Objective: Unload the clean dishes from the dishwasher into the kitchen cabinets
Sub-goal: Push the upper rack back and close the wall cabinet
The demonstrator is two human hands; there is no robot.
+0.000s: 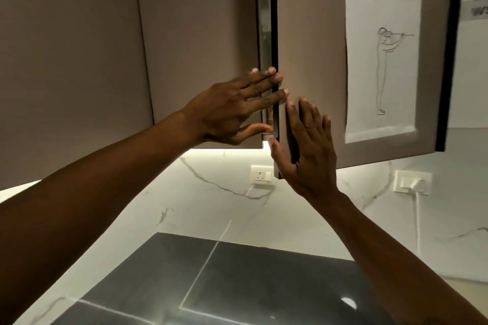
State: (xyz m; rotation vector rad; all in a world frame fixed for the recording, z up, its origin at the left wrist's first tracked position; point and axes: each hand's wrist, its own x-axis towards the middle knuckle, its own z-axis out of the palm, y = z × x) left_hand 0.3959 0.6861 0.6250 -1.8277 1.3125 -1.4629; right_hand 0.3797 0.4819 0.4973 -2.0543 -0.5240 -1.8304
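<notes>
- At twelve o'clock, overhead, the taupe flat-panel cabinet door [311, 34] stands ajar, its dark edge facing the camera.
- The left hand [232, 108] reaches in from eight o'clock, fingers straight and spread, tips laid across that dark edge.
- The right hand [309, 150] comes from five o'clock, flat and open against the door's front, thumb beside the edge.
- The door's edge lies between the two hands.
- A white paper sheet with a line-drawn figure [383, 60] is on the door, at two o'clock from the right hand.
- At six o'clock lies a glossy black cooktop [237, 285].
</notes>
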